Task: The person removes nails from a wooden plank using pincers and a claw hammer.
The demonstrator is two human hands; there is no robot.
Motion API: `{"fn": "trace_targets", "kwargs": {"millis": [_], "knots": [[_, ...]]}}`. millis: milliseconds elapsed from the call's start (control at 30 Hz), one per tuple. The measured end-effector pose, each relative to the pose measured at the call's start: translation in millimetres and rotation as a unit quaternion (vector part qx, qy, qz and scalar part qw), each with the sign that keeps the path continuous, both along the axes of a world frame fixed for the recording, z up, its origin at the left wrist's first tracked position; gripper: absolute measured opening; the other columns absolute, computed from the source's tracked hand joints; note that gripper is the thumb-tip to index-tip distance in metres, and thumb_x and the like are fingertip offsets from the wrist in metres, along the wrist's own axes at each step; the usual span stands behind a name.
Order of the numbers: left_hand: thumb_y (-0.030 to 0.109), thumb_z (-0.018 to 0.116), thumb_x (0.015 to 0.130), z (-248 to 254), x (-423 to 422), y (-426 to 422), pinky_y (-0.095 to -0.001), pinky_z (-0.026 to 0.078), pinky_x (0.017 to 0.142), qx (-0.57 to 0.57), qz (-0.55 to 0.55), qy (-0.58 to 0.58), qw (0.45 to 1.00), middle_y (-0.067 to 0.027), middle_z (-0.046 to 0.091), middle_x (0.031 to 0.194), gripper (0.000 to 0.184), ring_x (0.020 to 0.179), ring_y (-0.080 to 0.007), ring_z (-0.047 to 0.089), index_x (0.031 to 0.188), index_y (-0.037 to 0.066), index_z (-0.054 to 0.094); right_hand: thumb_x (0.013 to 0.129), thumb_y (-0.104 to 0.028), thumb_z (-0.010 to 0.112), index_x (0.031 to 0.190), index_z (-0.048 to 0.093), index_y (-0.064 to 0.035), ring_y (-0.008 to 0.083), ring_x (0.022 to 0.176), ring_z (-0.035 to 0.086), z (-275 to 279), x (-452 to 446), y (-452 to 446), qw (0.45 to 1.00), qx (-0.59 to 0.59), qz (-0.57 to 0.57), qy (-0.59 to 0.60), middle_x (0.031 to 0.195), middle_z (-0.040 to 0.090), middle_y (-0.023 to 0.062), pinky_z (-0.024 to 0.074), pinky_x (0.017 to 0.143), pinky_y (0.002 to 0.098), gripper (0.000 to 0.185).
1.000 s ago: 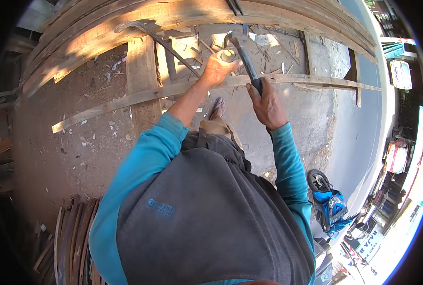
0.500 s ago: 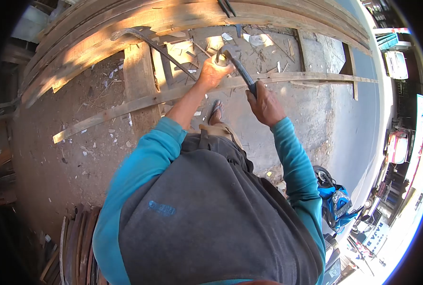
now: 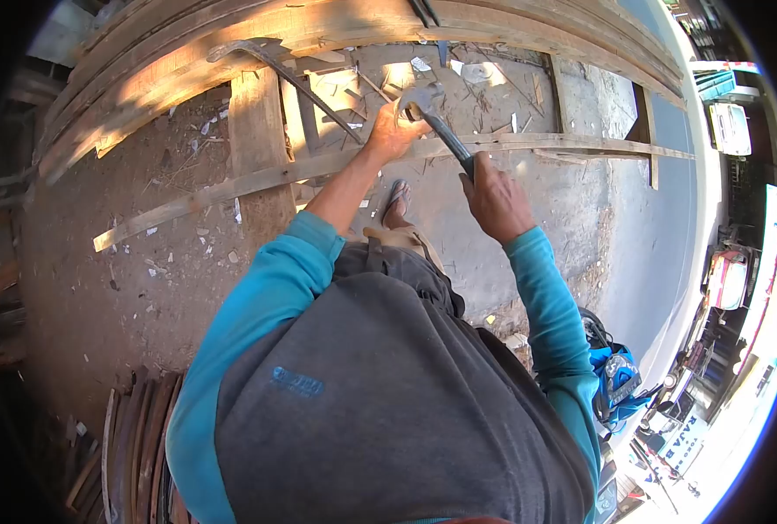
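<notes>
My right hand (image 3: 498, 197) is wrapped round the dark handle of a hammer (image 3: 448, 136), whose metal head lies over the fingers of my left hand (image 3: 392, 133). My left hand is closed round a small round object, mostly hidden now by the hammer head; what it is I cannot make out. Both hands are above a long thin wooden strip (image 3: 198, 200). To the left of my left hand a curved metal bar (image 3: 294, 79) leans from the stacked beams toward the strip.
Long wooden beams (image 3: 336, 26) cross the top of the view. A wide plank (image 3: 258, 131) lies beneath the strip. Dark boards (image 3: 139, 445) are stacked at lower left. A blue motorbike (image 3: 616, 374) stands at right. My sandalled foot (image 3: 396, 206) is below my hands.
The hammer head has come left and down onto the round object in my left hand. My right hand has moved slightly right and down, tilting the handle further.
</notes>
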State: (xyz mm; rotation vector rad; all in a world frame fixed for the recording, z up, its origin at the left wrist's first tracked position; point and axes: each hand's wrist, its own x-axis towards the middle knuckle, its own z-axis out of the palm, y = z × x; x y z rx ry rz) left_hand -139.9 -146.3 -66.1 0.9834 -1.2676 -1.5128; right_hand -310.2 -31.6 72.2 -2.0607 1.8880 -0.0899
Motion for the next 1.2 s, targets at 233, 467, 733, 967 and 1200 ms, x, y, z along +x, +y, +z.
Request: {"fn": "trace_targets", "kwargs": {"millis": [233, 467, 733, 967, 1200], "knots": [[0.019, 0.085, 0.084, 1.0, -0.7, 2.0, -0.0301, 0.053, 0.072, 0.018, -0.002, 0.051, 0.999, -0.0023, 0.070, 0.084, 0.029, 0.076, -0.0101, 0.062, 0.097, 0.002, 0.065, 0.098, -0.024, 0.068, 0.096, 0.052, -0.0007, 0.0469, 0.065, 0.060, 64.8, 13.8, -4.2, 0.968, -0.145, -0.112, -0.169, 0.072, 0.059, 0.0253, 0.0454, 0.059, 0.0498, 0.028], [0.020, 0.085, 0.085, -8.2, 2.0, 3.9, -0.0296, 0.053, 0.072, 0.020, -0.021, 0.013, 0.999, -0.0017, 0.070, 0.083, 0.029, 0.075, -0.0105, 0.063, 0.097, 0.002, 0.065, 0.105, -0.020, 0.058, 0.092, 0.051, -0.0053, 0.0089, 0.049, 0.049, 102.2, 14.8, -40.7, 0.729, -0.455, -0.111, -0.500, 0.063, 0.052, 0.0029, 0.0442, 0.045, 0.0264, 0.021], [0.021, 0.087, 0.082, -5.6, 9.5, -11.9, -0.0305, 0.054, 0.081, 0.021, -0.027, 0.006, 0.999, -0.0017, 0.072, 0.095, 0.039, 0.086, -0.0111, 0.064, 0.109, 0.002, 0.066, 0.098, -0.027, 0.063, 0.098, 0.048, -0.0009, 0.0545, 0.078, 0.062, -46.0, 25.1, 18.7, 0.963, -0.029, -0.158, -0.215, 0.079, 0.063, 0.0330, 0.0466, 0.066, 0.0593, 0.030], [0.026, 0.079, 0.092, 14.3, 2.5, -21.1, -0.0267, 0.051, 0.066, 0.076, -0.048, 0.066, 0.994, -0.0033, 0.066, 0.077, 0.028, 0.070, -0.0087, 0.060, 0.100, 0.004, 0.064, 0.098, -0.029, 0.065, 0.094, 0.054, 0.0021, 0.0496, 0.077, 0.061, -76.6, -7.5, 71.6, 0.926, 0.002, -0.289, -0.244, 0.079, 0.063, 0.0280, 0.0470, 0.067, 0.0519, 0.033], [0.038, 0.073, 0.088, -8.0, -89.9, -6.0, -0.0434, 0.053, 0.070, -0.176, -0.202, -0.425, 0.865, -0.0177, 0.070, 0.079, 0.039, 0.074, -0.0352, 0.068, 0.092, 0.000, 0.065, 0.099, -0.028, 0.064, 0.097, 0.050, 0.0028, 0.0502, 0.075, 0.061, -118.0, -16.7, 108.1, 0.907, 0.028, -0.348, -0.235, 0.079, 0.062, 0.0290, 0.0466, 0.068, 0.0537, 0.034]]}}
